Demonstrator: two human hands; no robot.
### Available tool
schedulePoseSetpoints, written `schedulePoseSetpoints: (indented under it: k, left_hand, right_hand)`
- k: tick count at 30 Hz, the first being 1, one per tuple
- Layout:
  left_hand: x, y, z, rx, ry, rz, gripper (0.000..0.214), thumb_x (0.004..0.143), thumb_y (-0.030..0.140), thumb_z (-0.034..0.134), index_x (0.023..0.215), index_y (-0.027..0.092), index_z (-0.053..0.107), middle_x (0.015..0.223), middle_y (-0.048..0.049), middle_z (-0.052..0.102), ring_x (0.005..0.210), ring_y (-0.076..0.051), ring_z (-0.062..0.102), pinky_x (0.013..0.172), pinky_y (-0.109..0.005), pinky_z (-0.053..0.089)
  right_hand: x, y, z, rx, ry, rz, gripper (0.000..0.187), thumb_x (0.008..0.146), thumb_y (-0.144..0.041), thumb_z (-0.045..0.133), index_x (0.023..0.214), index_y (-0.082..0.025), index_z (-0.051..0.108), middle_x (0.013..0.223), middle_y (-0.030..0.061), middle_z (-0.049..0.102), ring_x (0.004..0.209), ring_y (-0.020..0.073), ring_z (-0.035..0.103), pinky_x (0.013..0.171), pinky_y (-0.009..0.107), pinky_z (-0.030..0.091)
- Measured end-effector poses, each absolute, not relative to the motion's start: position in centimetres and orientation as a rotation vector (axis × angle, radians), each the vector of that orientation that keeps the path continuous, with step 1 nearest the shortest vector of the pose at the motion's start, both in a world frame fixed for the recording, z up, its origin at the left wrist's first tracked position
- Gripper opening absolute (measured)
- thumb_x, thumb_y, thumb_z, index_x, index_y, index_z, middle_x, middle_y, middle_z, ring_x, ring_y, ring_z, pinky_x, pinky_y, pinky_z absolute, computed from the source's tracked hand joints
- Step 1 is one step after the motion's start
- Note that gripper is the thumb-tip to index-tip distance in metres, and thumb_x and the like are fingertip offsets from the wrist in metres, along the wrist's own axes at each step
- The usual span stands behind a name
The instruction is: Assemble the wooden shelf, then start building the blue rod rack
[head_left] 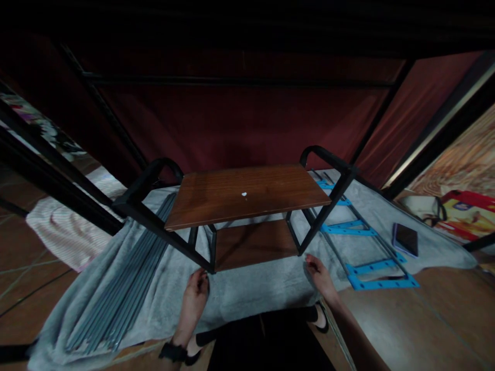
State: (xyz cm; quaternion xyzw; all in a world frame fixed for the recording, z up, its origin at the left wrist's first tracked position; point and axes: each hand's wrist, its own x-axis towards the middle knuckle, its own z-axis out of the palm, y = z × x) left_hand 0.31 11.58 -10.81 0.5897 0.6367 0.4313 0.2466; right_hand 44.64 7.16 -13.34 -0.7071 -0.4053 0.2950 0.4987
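Note:
A small two-tier shelf with brown wooden boards (247,195) and a black metal frame (154,219) stands on a grey cloth (251,286) on the floor. My left hand (195,296) rests by the foot of the frame's front left leg, fingers curled against it. My right hand (319,275) sits at the foot of the front right leg, fingers bent and touching the cloth near the leg. A tiny white speck (244,194) lies on the top board.
Several grey metal rods (127,288) lie on the cloth at left. A dark frame with blue brackets (367,268) and a phone (405,239) lie at right. A striped cloth (65,226) is at left, a red bag (464,214) at far right, a dark red curtain behind.

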Motion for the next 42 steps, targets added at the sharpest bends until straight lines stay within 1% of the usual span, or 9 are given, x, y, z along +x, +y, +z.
schedulePoseSetpoints:
  k: [4, 9, 13, 19, 29, 32, 36, 39, 42]
  left_hand:
    - [0.6, 10.0, -10.4, 1.699, 1.734, 1.143, 0.039, 0.082, 0.037, 0.049, 0.113, 0.015, 0.06, 0.106, -0.0124, 0.063, 0.094, -0.025, 0.067, 0.09, -0.045, 0.055]
    - [1.7, 8.0, -9.6, 1.864, 1.776, 1.066, 0.038, 0.088, 0.031, 0.044, 0.12, 0.015, 0.057, 0.112, -0.0129, 0.061, 0.104, -0.026, 0.064, 0.096, -0.047, 0.053]
    - [2.8, 6.2, -9.8, 2.072, 1.821, 1.01, 0.037, 0.093, 0.032, 0.043, 0.122, 0.015, 0.057, 0.119, -0.014, 0.059, 0.111, -0.026, 0.061, 0.099, -0.046, 0.051]
    - [3.4, 4.4, -10.5, 2.459, 1.874, 0.747, 0.036, 0.097, 0.031, 0.041, 0.123, 0.016, 0.061, 0.128, -0.0152, 0.057, 0.115, -0.027, 0.059, 0.098, -0.045, 0.052]
    - [3.0, 5.4, -8.0, 2.736, 1.723, 0.387, 0.041, 0.1, 0.034, 0.036, 0.132, 0.019, 0.058, 0.132, -0.0112, 0.06, 0.117, -0.023, 0.056, 0.101, -0.04, 0.042]
    - [2.6, 5.6, -7.4, 2.785, 1.606, 0.333, 0.047, 0.099, 0.045, 0.04, 0.137, 0.02, 0.053, 0.135, -0.011, 0.058, 0.122, -0.024, 0.052, 0.105, -0.041, 0.037]
    - [1.7, 5.6, -6.9, 2.831, 1.431, 0.255, 0.068, 0.089, 0.06, 0.051, 0.145, 0.023, 0.044, 0.145, -0.0122, 0.049, 0.131, -0.028, 0.045, 0.111, -0.046, 0.03]
    - [1.4, 5.6, -6.8, 2.815, 1.429, 0.177, 0.076, 0.084, 0.058, 0.061, 0.148, 0.024, 0.039, 0.149, -0.0126, 0.045, 0.135, -0.03, 0.041, 0.113, -0.047, 0.025]
    - [1.5, 5.5, -6.9, 2.8, 1.443, 0.102, 0.075, 0.084, 0.048, 0.065, 0.149, 0.024, 0.036, 0.151, -0.0126, 0.042, 0.137, -0.031, 0.039, 0.115, -0.047, 0.022]
  right_hand:
    - [44.2, 6.6, -13.5, -1.738, -1.059, 0.605, 0.046, 0.073, -0.035, 0.049, 0.112, -0.017, 0.065, 0.11, 0.012, 0.068, 0.103, 0.0259, 0.064, 0.097, 0.045, 0.048]
    - [43.7, 6.6, -14.0, -1.754, -1.251, 0.426, 0.041, 0.076, -0.03, 0.047, 0.11, -0.017, 0.065, 0.103, 0.0126, 0.064, 0.093, 0.0259, 0.064, 0.09, 0.045, 0.053]
    - [42.9, 6.0, -14.2, -1.715, -1.43, 0.231, 0.038, 0.08, -0.025, 0.045, 0.112, -0.016, 0.064, 0.106, 0.0136, 0.061, 0.098, 0.0265, 0.061, 0.091, 0.046, 0.052]
    - [42.1, 3.5, -13.6, -1.695, -1.736, 0.016, 0.041, 0.09, -0.022, 0.039, 0.126, -0.016, 0.057, 0.126, 0.0166, 0.056, 0.117, 0.029, 0.053, 0.094, 0.047, 0.048]
    - [41.9, 1.7, -13.8, -1.791, -1.883, -0.257, 0.047, 0.1, -0.031, 0.031, 0.14, -0.015, 0.048, 0.135, 0.017, 0.054, 0.127, 0.0297, 0.047, 0.107, 0.053, 0.03]
    - [41.5, 0.5, -13.8, -1.677, -1.979, -0.276, 0.052, 0.1, -0.039, 0.034, 0.145, -0.015, 0.042, 0.141, 0.0183, 0.051, 0.13, 0.0311, 0.044, 0.108, 0.053, 0.029]
    - [41.4, -1.3, -13.5, -1.469, -2.284, -0.179, 0.057, 0.097, -0.044, 0.042, 0.149, -0.021, 0.036, 0.146, 0.0128, 0.048, 0.132, 0.0304, 0.043, 0.112, 0.054, 0.025]
    - [41.9, -1.4, -13.3, -1.512, -2.303, -0.155, 0.052, 0.097, -0.032, 0.038, 0.148, -0.025, 0.039, 0.147, 0.0107, 0.047, 0.132, 0.0302, 0.044, 0.113, 0.055, 0.024]
    - [42.3, -0.6, -13.2, -1.627, -2.184, -0.182, 0.052, 0.094, -0.023, 0.036, 0.146, -0.024, 0.044, 0.146, 0.0133, 0.048, 0.131, 0.0321, 0.046, 0.112, 0.058, 0.022]
